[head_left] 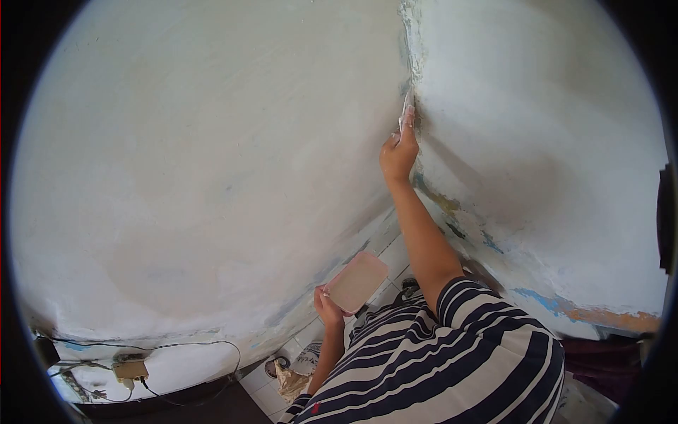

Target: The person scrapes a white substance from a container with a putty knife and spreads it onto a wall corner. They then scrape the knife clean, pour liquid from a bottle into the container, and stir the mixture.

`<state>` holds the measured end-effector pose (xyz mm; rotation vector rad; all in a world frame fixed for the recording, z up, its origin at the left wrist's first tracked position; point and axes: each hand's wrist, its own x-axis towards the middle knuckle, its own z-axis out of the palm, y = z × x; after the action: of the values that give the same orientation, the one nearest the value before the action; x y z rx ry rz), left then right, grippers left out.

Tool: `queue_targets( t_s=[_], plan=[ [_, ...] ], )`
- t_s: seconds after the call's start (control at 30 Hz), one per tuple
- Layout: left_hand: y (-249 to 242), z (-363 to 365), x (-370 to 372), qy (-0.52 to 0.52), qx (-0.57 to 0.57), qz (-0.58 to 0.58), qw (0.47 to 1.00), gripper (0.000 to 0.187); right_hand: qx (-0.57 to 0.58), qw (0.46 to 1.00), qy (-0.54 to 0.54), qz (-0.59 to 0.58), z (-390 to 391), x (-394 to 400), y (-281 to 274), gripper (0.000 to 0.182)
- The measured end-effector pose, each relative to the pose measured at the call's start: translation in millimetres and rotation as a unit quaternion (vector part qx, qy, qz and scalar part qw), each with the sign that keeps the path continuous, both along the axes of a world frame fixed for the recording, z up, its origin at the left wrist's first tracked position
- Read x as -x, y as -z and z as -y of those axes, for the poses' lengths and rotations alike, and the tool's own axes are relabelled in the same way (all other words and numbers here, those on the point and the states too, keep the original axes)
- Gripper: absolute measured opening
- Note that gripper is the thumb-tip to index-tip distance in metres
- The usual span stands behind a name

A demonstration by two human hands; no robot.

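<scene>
My right hand (400, 157) is raised to the inside corner of two walls, its fingers closed around a putty knife (407, 109) smeared with white. The thin blade is seen nearly edge-on and lies against the rough, patchy corner seam (412, 42). Lower down, my left hand (328, 308) grips the near-left edge of a shallow pink-rimmed tray (385, 264). Inside the tray is a smooth, pale beige paste (359, 281). Its far end points toward the base of the corner.
Bare patches of blue and brown show low on the right wall (565, 141). A socket box (131, 369) with dark cables hangs low on the left wall (212, 141). White floor tiles (265, 396) and a crumpled tan bag (291, 385) lie below, beside my striped shirt (452, 346).
</scene>
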<state>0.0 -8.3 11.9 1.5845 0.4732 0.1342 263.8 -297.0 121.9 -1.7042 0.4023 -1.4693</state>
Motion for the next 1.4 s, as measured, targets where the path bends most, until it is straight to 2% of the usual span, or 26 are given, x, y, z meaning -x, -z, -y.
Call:
queue_targets(
  t_s=[0.13,0.2,0.23,0.3,0.33,0.4,0.43,0.5,0.63,0.7,0.73,0.77,0.83,0.87,0.9,0.97,1.03,1.1,1.13,1.2,1.27,1.33,1.4],
  plan=[
    [8.3,-15.8,5.3,-0.020,0.009,-0.006,1.000,0.026,-0.022,0.998,-0.035,-0.044,0.6,-2.9,3.9,0.070],
    [12.3,-22.6,14.3,-0.036,0.024,-0.023,0.999,0.026,-0.157,0.967,-0.190,-0.071,2.2,14.3,-3.9,0.065],
    [13.9,-24.8,13.9,-0.028,0.000,-0.013,1.000,0.027,-0.154,0.966,-0.191,-0.076,-3.0,19.6,4.1,0.065],
    [22.4,-28.7,10.4,-0.017,-0.018,-0.002,1.000,0.029,-0.042,0.982,-0.140,-0.123,-17.0,35.5,23.3,0.070],
    [29.0,-31.9,7.0,-0.009,-0.032,0.008,0.999,0.029,-0.040,0.982,-0.138,-0.124,-19.2,51.2,29.7,0.070],
    [34.5,-36.1,2.9,0.005,-0.050,0.020,0.999,0.029,-0.089,0.958,-0.228,-0.146,-20.0,78.0,40.4,0.072],
    [33.4,-35.5,-1.0,0.012,-0.051,0.029,0.998,0.029,-0.091,0.959,-0.228,-0.143,-12.6,76.9,32.0,0.072],
    [28.1,-34.2,-8.3,0.021,-0.055,0.035,0.998,0.030,-0.089,0.991,-0.099,-0.012,7.3,72.2,2.6,0.073],
    [22.9,-30.8,-10.7,0.037,-0.026,0.026,0.999,0.032,-0.124,0.982,-0.127,-0.067,9.7,30.9,-11.8,0.069],
    [25.7,-33.3,-12.2,0.039,-0.033,0.032,0.998,0.034,-0.026,0.988,-0.133,-0.068,-13.5,31.1,-7.3,0.068],
    [29.2,-34.8,-10.9,0.032,-0.032,0.031,0.999,0.034,-0.099,0.967,-0.204,-0.117,-18.6,55.2,-11.6,0.068],
    [31.9,-35.0,-12.3,0.023,-0.028,0.031,0.999,0.035,-0.098,0.968,-0.203,-0.111,-19.2,74.3,-20.6,0.068],
    [28.2,-28.5,-18.2,0.010,-0.034,0.060,0.998,0.035,-0.230,0.922,-0.252,-0.180,-10.7,98.0,-31.6,0.068],
    [27.5,-27.1,-13.8,-0.007,-0.041,0.079,0.996,0.035,-0.140,0.973,-0.163,-0.090,-1.4,78.8,-13.3,0.068],
    [25.7,-31.7,-4.3,-0.010,-0.044,0.071,0.996,0.035,-0.144,0.971,-0.166,-0.098,3.8,65.3,-12.0,0.068],
    [-5.5,-23.3,-5.0,0.030,-0.006,-0.034,0.999,0.035,-0.158,0.975,-0.138,-0.068,15.3,38.5,-27.2,0.070],
    [15.1,-27.7,-5.9,0.021,-0.020,-0.009,1.000,0.035,-0.147,0.975,-0.140,-0.088,0.5,28.2,-12.0,0.072],
    [25.3,-30.9,-10.1,0.013,-0.035,0.022,0.999,0.035,0.053,0.993,-0.069,-0.080,-25.5,43.6,7.6,0.073],
    [28.0,-29.5,-10.8,0.004,-0.024,0.024,0.999,0.035,0.054,0.993,-0.069,-0.076,-28.4,60.9,9.0,0.073],
    [16.9,-18.3,-15.2,-0.010,-0.010,0.028,1.000,0.035,-0.086,0.964,-0.218,-0.127,-21.3,93.9,6.6,0.073],
    [-25.9,-0.2,-9.1,-0.002,0.013,-0.026,1.000,0.034,-0.098,0.971,-0.188,-0.112,8.5,69.4,-12.7,0.073],
    [-21.0,-4.0,-5.3,-0.003,0.014,-0.034,0.999,0.030,-0.112,0.977,-0.150,-0.102,20.3,52.1,-25.7,0.073],
    [-4.2,-8.4,-10.9,0.002,0.018,-0.028,0.999,0.026,-0.112,0.964,-0.166,-0.173,9.1,33.5,-44.8,0.071]
  ],
)
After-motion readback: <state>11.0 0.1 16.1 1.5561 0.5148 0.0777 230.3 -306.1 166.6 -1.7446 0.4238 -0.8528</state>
